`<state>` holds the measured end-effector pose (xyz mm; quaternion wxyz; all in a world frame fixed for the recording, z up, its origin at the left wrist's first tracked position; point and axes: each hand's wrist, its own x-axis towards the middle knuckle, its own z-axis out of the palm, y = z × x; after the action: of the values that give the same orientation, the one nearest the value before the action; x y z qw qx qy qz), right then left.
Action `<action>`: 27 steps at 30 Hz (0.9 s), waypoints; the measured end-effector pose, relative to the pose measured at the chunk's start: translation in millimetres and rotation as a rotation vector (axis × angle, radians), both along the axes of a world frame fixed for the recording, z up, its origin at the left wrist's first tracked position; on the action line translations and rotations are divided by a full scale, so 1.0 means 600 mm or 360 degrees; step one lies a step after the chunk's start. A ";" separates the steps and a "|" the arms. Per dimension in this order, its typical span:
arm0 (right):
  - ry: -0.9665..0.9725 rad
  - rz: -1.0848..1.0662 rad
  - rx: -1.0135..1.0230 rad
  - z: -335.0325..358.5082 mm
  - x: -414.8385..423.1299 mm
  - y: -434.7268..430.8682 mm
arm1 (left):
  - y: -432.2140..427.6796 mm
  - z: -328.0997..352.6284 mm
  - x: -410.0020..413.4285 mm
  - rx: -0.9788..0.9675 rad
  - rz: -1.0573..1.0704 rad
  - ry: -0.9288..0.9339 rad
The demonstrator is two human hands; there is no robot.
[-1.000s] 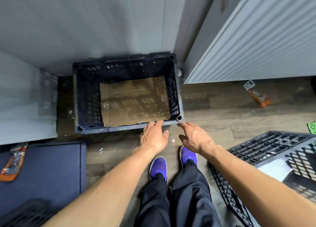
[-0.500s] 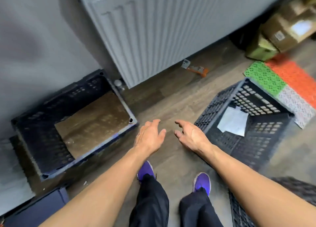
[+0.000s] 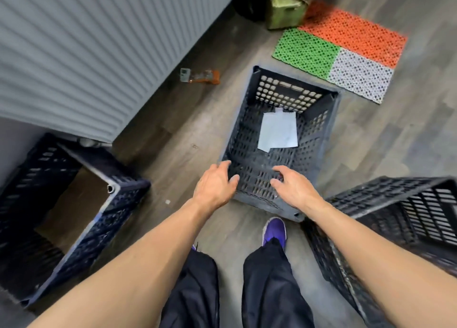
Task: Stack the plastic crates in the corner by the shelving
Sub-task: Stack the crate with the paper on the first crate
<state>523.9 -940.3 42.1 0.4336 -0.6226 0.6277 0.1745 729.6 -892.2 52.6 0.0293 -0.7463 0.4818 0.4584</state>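
I am reaching both hands down toward the middle crate (image 3: 319,129), which is standing upright on the floor just beyond my feet. My left hand (image 3: 215,184) is hovering at the crate's near-left corner, fingers loosely spread and grasping nothing. My right hand (image 3: 294,186) is positioned over the near wall, fingers relaxed and slightly bent, also empty. Whether either hand is touching the plastic cannot be determined. A sheet of paper (image 3: 278,129) is lying on the crate's floor.

To the left, the left crate (image 3: 128,186) is sitting against the wall at the end of the radiator (image 3: 74,43). It is lined with cardboard (image 3: 71,204) and is carrying nothing on top. To the right, the right crate (image 3: 395,199) is lying tilted on the floor.

Progress assessment: I am judging the left crate to be the base of the stack, with no crate stacked on it yet. Two crates are remaining to be lifted and placed, probably beginning with the middle one. The shelving is not appearing in view.
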 end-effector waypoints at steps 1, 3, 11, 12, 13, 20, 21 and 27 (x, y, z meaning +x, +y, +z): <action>-0.0005 -0.0045 0.0006 0.002 -0.029 -0.008 | -0.010 0.001 -0.024 0.0023 0.0005 -0.0002; -0.0020 -0.0126 0.0015 0.004 -0.085 -0.024 | -0.030 0.001 -0.069 0.0090 0.0026 -0.0007; -0.0045 -0.0277 0.0059 -0.010 -0.203 -0.064 | -0.076 -0.027 -0.150 0.0175 0.0079 -0.0121; -0.0049 -0.0278 0.0070 -0.016 -0.208 -0.067 | -0.081 -0.031 -0.151 0.0161 0.0083 -0.0129; -0.0049 -0.0284 0.0081 -0.021 -0.210 -0.069 | -0.085 -0.034 -0.151 0.0150 0.0077 -0.0146; 0.0007 -0.0380 0.0124 -0.066 -0.207 -0.071 | -0.122 -0.082 -0.112 0.0098 0.0061 -0.0221; 0.0021 -0.0400 0.0119 -0.079 -0.206 -0.069 | -0.126 -0.096 -0.106 0.0085 0.0059 -0.0226; 0.0286 -0.0532 0.0024 -0.164 -0.184 -0.068 | -0.155 -0.181 -0.076 -0.0060 0.0116 -0.0300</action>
<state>413.4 -981.1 -56.5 0.4033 -0.4882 0.7573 0.1596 683.8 -985.4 -56.1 0.0436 -0.8035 0.4580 0.3778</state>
